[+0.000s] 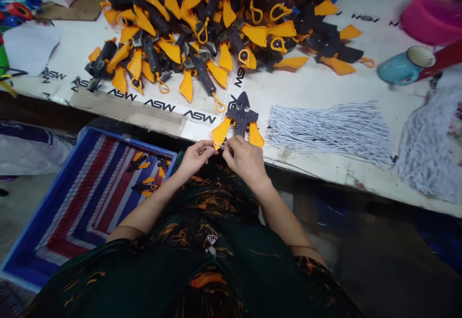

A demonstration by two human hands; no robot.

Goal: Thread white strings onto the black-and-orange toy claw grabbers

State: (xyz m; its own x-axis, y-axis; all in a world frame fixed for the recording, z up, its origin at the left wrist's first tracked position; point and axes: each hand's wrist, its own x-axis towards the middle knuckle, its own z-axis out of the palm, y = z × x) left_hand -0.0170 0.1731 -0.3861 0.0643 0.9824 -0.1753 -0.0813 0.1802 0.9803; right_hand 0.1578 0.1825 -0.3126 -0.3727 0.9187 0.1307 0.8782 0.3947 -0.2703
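A black toy piece with orange wings point(242, 115) lies at the table's front edge, its pointed end away from me. My left hand point(199, 156) is pinched at the tip of its left wing, close to a small orange end. My right hand point(246, 160) covers the near end of the black body, thumb and fingers pressed together beside the left hand. A thin pale strand shows between the two hands, but its ends are hidden by the fingers.
A large pile of similar black and orange pieces point(202, 68) spreads behind. White cords point(330, 130) lie right, with a tangled bundle point(429, 140) beyond. A blue mug point(402, 68) and pink basin point(435, 12) stand back right. A blue-rimmed tray point(46, 183) holds several pieces lower left.
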